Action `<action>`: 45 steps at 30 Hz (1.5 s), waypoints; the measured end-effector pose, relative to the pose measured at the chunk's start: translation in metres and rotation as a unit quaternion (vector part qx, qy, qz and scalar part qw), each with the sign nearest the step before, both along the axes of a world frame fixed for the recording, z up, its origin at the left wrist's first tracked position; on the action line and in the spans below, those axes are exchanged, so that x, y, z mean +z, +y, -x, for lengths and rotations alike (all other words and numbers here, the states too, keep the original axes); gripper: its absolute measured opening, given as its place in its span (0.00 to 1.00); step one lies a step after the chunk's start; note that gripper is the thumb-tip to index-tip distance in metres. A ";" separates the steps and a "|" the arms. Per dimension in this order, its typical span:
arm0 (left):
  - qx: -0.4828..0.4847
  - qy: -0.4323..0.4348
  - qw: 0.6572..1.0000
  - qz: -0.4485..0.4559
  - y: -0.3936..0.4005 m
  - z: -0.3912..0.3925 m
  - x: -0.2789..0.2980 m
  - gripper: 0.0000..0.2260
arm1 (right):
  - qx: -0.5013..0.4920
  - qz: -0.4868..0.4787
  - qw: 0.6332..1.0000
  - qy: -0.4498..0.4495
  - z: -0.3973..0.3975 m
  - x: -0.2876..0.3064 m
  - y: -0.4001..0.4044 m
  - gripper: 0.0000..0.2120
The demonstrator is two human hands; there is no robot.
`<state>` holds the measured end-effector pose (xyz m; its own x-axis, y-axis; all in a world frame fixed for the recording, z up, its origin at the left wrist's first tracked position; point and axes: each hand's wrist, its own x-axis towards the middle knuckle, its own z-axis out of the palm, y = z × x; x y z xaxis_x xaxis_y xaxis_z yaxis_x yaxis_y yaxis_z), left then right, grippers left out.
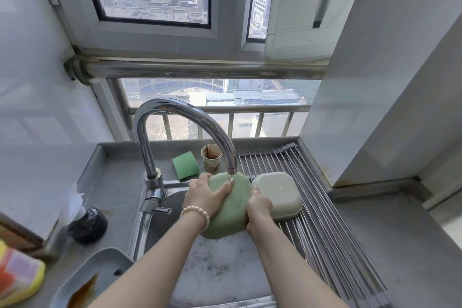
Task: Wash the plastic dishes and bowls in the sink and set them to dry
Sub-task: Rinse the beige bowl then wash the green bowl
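Where a window overlooks the city, a grey counter (375, 245) surrounds the sink (160, 222).

The steel counter (120, 177) bears a green sponge (185, 166), stained paper cup (211, 160), and dirty grey tray (100, 272).

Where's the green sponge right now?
The green sponge lies on the steel counter behind the sink, between the faucet base and the stained paper cup.
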<state>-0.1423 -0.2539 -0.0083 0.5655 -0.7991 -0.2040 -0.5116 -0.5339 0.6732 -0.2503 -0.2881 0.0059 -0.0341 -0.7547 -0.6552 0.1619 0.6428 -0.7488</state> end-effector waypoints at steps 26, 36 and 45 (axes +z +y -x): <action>0.229 0.585 0.777 -0.049 0.035 -0.025 -0.019 0.15 | 0.287 0.363 0.841 0.282 0.005 -0.013 -0.003 0.23; 0.240 0.643 0.727 0.002 0.030 -0.030 -0.039 0.26 | 0.365 0.681 0.555 0.308 0.025 -0.029 0.012 0.12; 0.217 0.551 0.782 0.196 0.023 0.012 -0.021 0.19 | 0.567 0.325 0.517 0.553 0.006 -0.028 0.016 0.39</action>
